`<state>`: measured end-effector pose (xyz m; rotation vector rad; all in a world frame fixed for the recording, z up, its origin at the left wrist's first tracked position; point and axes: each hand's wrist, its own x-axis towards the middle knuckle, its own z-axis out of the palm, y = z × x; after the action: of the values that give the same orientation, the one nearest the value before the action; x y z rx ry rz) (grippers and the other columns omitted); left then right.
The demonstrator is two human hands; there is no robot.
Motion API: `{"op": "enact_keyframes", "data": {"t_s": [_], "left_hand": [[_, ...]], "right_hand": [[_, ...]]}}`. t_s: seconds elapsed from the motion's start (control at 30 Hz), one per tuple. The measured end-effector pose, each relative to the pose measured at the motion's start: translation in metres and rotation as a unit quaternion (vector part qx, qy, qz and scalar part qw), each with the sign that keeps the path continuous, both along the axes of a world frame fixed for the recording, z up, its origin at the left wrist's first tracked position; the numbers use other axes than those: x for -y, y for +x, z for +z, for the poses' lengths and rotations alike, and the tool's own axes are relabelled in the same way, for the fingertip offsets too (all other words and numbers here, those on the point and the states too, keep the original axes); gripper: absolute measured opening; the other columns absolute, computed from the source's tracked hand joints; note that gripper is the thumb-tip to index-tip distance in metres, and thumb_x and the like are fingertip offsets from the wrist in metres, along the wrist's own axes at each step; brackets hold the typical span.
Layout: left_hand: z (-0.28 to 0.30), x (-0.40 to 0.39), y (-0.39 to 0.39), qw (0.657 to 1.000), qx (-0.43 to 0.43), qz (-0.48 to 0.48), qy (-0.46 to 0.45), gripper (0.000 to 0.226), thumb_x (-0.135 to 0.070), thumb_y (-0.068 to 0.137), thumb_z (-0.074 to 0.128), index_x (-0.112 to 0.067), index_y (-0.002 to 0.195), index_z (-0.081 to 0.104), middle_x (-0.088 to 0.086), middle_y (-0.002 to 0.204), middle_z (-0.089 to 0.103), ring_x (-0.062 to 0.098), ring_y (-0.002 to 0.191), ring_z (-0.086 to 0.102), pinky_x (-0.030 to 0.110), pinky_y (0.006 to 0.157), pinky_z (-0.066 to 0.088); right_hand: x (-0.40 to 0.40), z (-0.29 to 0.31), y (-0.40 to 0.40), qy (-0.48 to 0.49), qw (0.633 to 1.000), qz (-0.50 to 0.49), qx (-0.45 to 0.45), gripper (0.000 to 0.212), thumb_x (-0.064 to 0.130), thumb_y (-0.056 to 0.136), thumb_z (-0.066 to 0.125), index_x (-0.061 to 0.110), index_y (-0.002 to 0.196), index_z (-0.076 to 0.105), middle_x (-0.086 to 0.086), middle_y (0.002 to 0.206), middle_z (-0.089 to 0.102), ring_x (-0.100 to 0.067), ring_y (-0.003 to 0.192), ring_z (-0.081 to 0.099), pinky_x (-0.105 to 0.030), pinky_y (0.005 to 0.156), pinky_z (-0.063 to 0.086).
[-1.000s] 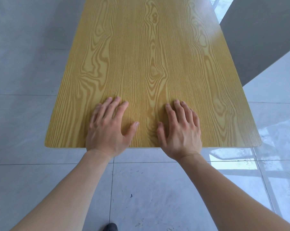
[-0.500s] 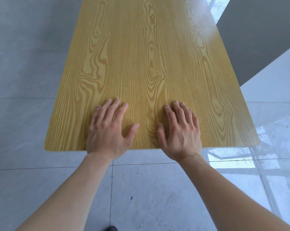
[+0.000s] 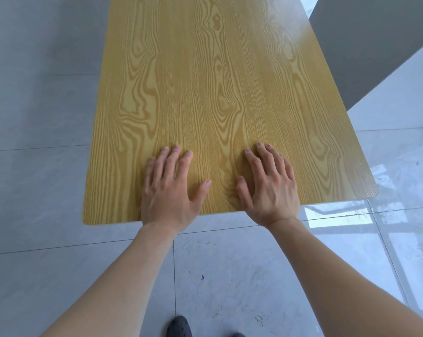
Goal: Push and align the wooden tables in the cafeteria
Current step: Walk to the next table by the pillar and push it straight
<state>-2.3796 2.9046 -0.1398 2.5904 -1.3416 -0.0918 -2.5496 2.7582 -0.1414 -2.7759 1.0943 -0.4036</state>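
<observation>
A wooden table (image 3: 205,81) with a yellow wood-grain top stretches away from me across the middle of the view. My left hand (image 3: 169,190) lies flat, palm down, on the top near its front edge, fingers spread. My right hand (image 3: 269,188) lies flat beside it in the same way, a short gap between the two thumbs. Neither hand grips anything. The table's front edge runs just under both wrists and slants down to the left. The table's legs are hidden under the top.
Pale grey floor tiles (image 3: 35,190) surround the table. A grey and white wall (image 3: 376,57) rises at the upper right, close to the table's far right edge. My dark shoe (image 3: 179,327) shows at the bottom. The floor at right is glossy with window reflections.
The table's front edge has tilted in the view, its left corner now lower than the right, and the tabletop has shifted slightly. Both hands have stayed flat in the same spots on it.
</observation>
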Motion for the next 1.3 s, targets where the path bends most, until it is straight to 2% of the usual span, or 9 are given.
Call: {"op": "enact_keyframes", "data": {"t_s": [0.17,0.3,0.37,0.43,0.57,0.77,0.93,1.13,1.3], "left_hand": [[0.02,0.001,0.005,0.997,-0.026,-0.019,0.067,0.081,-0.073,0.096,0.02,-0.023,0.159,0.028,0.004,0.169,0.022,0.024,0.157,0.011,0.045,0.128,0.01],[0.053,-0.002,0.009,0.989,-0.079,-0.024,0.124,0.082,-0.076,0.094,0.02,-0.027,0.16,0.026,-0.002,0.169,0.022,0.019,0.157,0.012,0.041,0.127,0.01],[0.072,-0.008,0.012,0.984,-0.103,-0.012,0.146,0.082,-0.076,0.094,0.021,-0.028,0.16,0.024,-0.005,0.167,0.025,0.017,0.156,0.015,0.04,0.126,0.012],[0.091,-0.014,0.018,0.978,-0.124,0.001,0.167,0.081,-0.077,0.094,0.022,-0.029,0.16,0.025,-0.008,0.165,0.028,0.016,0.154,0.02,0.039,0.125,0.016],[0.125,-0.031,0.047,0.971,-0.147,0.018,0.188,0.076,-0.075,0.095,0.031,-0.03,0.157,0.031,-0.01,0.162,0.034,0.016,0.151,0.027,0.038,0.123,0.021],[0.165,-0.083,0.127,0.971,-0.154,0.04,0.178,0.072,-0.073,0.094,0.037,-0.031,0.153,0.038,-0.009,0.157,0.042,0.018,0.146,0.035,0.038,0.12,0.026],[0.191,-0.153,0.23,0.97,-0.144,0.077,0.181,0.07,-0.071,0.095,0.04,-0.03,0.151,0.041,-0.007,0.153,0.046,0.019,0.142,0.04,0.037,0.115,0.03],[0.226,-0.234,0.345,0.971,-0.136,0.103,0.168,0.067,-0.07,0.095,0.04,-0.031,0.15,0.04,-0.007,0.152,0.046,0.019,0.141,0.04,0.037,0.115,0.03],[0.249,-0.267,0.426,0.97,-0.125,0.126,0.164,0.066,-0.07,0.095,0.041,-0.032,0.15,0.04,-0.006,0.152,0.046,0.019,0.141,0.04,0.036,0.115,0.03]], "right_hand": [[-0.002,0.016,0.002,0.045,0.996,0.004,-0.072,0.063,0.048,0.101,0.039,0.013,0.154,0.038,-0.014,0.164,0.032,-0.033,0.155,0.022,-0.05,0.126,0.017],[0.004,0.051,0.009,0.143,0.975,0.026,-0.169,0.064,0.048,0.1,0.045,0.018,0.155,0.031,-0.013,0.168,0.02,-0.032,0.156,0.014,-0.045,0.126,0.019],[0.009,0.072,0.013,0.187,0.96,0.038,-0.207,0.059,0.049,0.1,0.048,0.021,0.151,0.036,-0.008,0.165,0.025,-0.028,0.153,0.021,-0.043,0.121,0.029],[0.014,0.094,0.022,0.211,0.944,0.047,-0.248,0.055,0.051,0.101,0.047,0.021,0.147,0.041,-0.003,0.156,0.039,-0.025,0.145,0.035,-0.042,0.114,0.037],[0.008,0.133,0.057,0.22,0.923,0.079,-0.304,0.058,0.055,0.102,0.046,0.021,0.149,0.042,-0.003,0.147,0.049,-0.026,0.137,0.044,-0.043,0.11,0.043],[-0.035,0.175,0.144,0.216,0.913,0.115,-0.326,0.06,0.057,0.101,0.046,0.023,0.15,0.042,-0.001,0.146,0.05,-0.026,0.136,0.046,-0.043,0.104,0.046],[-0.103,0.204,0.259,0.222,0.903,0.155,-0.334,0.062,0.058,0.1,0.047,0.026,0.153,0.04,0.0,0.15,0.047,-0.027,0.138,0.046,-0.043,0.104,0.043],[-0.187,0.238,0.395,0.204,0.912,0.193,-0.3,0.061,0.056,0.101,0.046,0.026,0.154,0.039,0.002,0.151,0.047,-0.025,0.136,0.047,-0.042,0.104,0.045],[-0.217,0.258,0.483,0.195,0.912,0.215,-0.291,0.06,0.054,0.102,0.047,0.023,0.153,0.041,-0.002,0.148,0.051,-0.028,0.133,0.05,-0.043,0.107,0.046]]}}
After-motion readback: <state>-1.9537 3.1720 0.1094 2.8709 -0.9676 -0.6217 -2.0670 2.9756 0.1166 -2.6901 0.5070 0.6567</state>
